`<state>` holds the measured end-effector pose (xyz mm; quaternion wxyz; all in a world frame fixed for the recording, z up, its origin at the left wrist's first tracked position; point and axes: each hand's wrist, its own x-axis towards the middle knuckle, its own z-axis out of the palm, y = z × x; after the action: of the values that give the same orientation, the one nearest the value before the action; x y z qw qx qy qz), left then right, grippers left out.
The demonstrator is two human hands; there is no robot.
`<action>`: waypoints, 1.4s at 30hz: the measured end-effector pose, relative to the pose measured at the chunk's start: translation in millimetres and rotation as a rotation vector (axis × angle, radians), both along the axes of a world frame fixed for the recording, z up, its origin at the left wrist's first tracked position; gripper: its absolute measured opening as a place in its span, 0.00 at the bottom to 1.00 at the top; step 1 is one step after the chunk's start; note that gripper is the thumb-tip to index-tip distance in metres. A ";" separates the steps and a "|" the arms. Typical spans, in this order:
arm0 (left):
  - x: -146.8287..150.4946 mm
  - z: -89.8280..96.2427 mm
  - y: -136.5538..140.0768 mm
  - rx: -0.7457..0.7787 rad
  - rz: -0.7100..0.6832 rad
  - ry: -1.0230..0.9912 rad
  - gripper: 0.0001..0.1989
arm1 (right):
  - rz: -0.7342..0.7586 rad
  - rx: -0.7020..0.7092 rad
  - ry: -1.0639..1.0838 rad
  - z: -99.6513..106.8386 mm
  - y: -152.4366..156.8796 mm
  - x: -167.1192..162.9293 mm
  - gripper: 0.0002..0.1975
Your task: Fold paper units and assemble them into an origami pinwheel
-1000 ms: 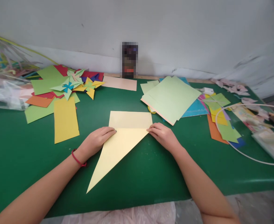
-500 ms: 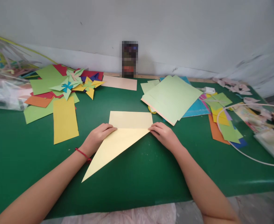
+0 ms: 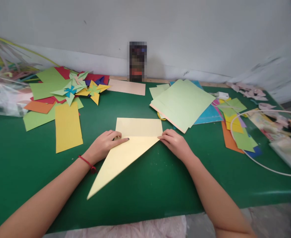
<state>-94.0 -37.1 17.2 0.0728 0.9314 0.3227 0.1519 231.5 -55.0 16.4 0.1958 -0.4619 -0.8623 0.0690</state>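
Note:
A pale yellow sheet of paper (image 3: 129, 152) lies in front of me, with a diagonal fold down to a long point at the near left and a straight band across its far side. At the left end of the crease, my left hand (image 3: 105, 143), with a red cord at the wrist, grips the paper's edge. Its thumb stretches over the paper and its index finger bends at the edge. My right hand (image 3: 173, 141) pinches the right corner where the diagonal edge meets the band. The fingertips under the paper are hidden.
Coloured sheets and folded paper stars (image 3: 72, 89) lie at the left, beside a yellow rectangle (image 3: 68, 127). Pale green sheets (image 3: 183, 102) are stacked at the back right. A white cable (image 3: 236, 145) loops over the right side. A blurred upright device (image 3: 137, 62) leans on the wall.
My left thumb has slid a little to the right across the paper, and its index finger has drawn back. The paper's near point has shifted slightly toward me. My right hand stays at the corner.

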 end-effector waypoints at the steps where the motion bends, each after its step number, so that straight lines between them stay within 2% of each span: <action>1: -0.4 -0.2 0.2 0.003 -0.008 0.006 0.18 | 0.002 0.007 -0.008 0.2 0.2 0.2 0.10; 7: -1.9 -3.3 0.5 0.042 -0.019 0.012 0.18 | 0.041 0.124 -0.057 -3.1 -3.0 -18.4 0.16; 11: -1.7 -4.3 0.5 0.041 -0.024 0.026 0.18 | 0.125 0.158 -0.055 -7.7 -5.5 -30.8 0.14; 20: -0.5 0.8 -0.4 -0.025 -0.001 0.019 0.18 | 0.080 0.101 -0.071 -4.3 -0.9 -1.0 0.09; 34: 3.2 3.9 -2.1 -0.074 0.094 -0.120 0.12 | 0.070 0.055 -0.048 -4.1 0.1 -1.1 0.09; 42: 2.8 1.1 7.3 -0.040 0.039 -0.117 0.11 | 0.064 0.030 -0.023 0.0 -0.4 -2.0 0.10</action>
<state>-91.2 -29.9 18.3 0.1071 0.9128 0.3390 0.2008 229.5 -55.4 16.4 0.1902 -0.4321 -0.8797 0.0570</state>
